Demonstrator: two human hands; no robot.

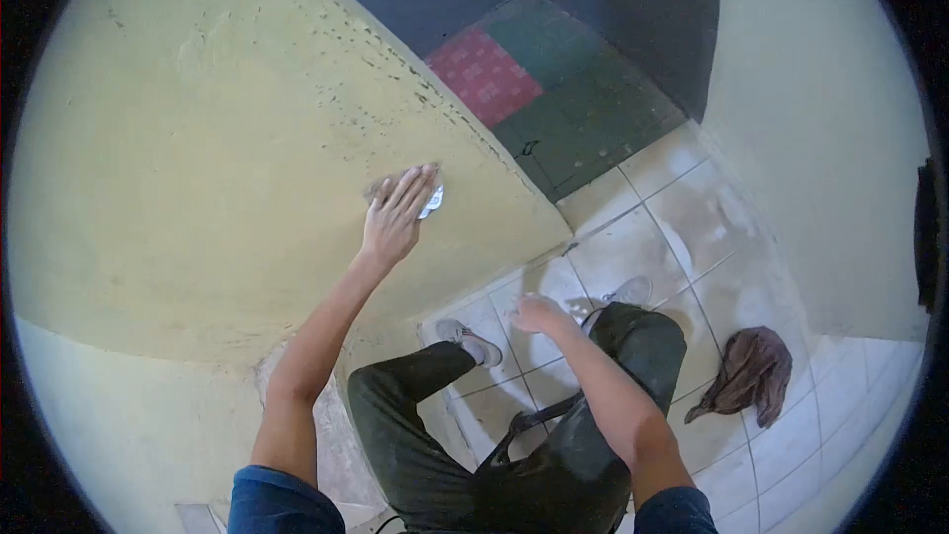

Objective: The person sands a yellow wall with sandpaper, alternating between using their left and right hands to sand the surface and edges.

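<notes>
My left hand point(398, 208) lies flat against the yellow wall point(247, 168), pressing a thin sheet point(432, 200) to it; the sheet's brownish and white parts stick out around the fingers. Just above the hand, the wall's surface has pits and chipped paint along its edge. My right hand point(539, 314) hangs in the air over the tiled floor, near my knee and away from the wall. Its fingers are curled and blurred, and whether they hold anything is not visible.
A crumpled brown cloth point(748, 371) lies on the white floor tiles point(628, 247) at the right. Green and pink flooring point(583, 89) shows beyond the wall's edge. A pale wall point(820, 158) rises on the right. My legs and shoes are below my hands.
</notes>
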